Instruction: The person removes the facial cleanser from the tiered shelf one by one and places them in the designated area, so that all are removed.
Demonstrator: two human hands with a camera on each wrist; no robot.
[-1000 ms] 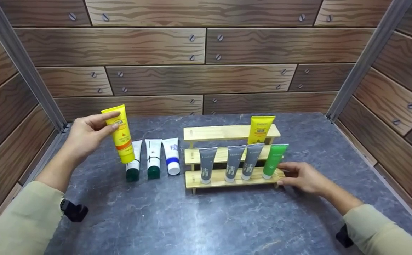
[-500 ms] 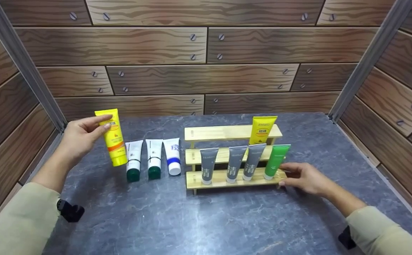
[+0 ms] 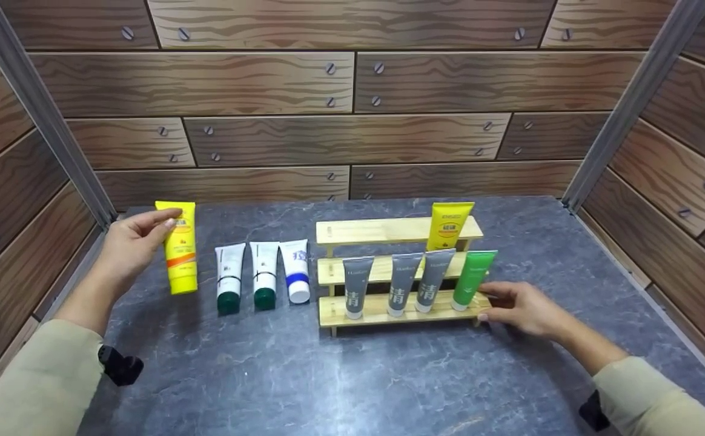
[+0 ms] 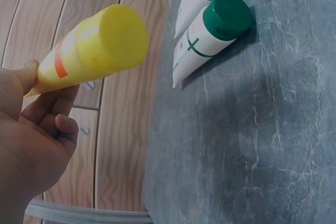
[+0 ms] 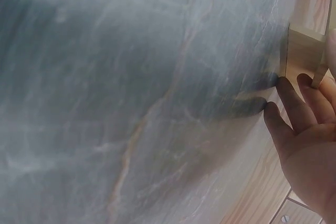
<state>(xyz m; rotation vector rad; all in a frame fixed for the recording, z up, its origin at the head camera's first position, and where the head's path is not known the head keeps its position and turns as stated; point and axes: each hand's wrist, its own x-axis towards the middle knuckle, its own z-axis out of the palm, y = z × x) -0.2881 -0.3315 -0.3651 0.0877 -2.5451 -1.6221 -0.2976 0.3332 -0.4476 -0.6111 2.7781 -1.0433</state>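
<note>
Left of the wooden rack (image 3: pixel 383 229), in the head view, we saw the left hand (image 3: pixel 135 242) pinching a yellow tube (image 3: pixel 181 251) by its top, hanging nearly upright below the fingertips, cap down; grey tubes (image 3: pixel 406 284) on the rack read "清". In the left wrist view, that hand's free fingers were loosely bent. In the right wrist view, the right hand (image 5: pixel 308 148) gripped the rack's end.

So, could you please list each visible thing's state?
Held yellow tube: closed, raised, cap down.
Left hand: pinching that tube.
Green-capped white tubes: both closed, upright.
Blue-banded white tube: closed, upright.
Wooden rack: upright on the table.
Gray tubes: all three closed, upright on the bottom step.
Green tube: closed, upright on the same step.
Other yellow tube: upright on the rack, partly hidden.
Right hand: gripping the rack's right end.
</note>
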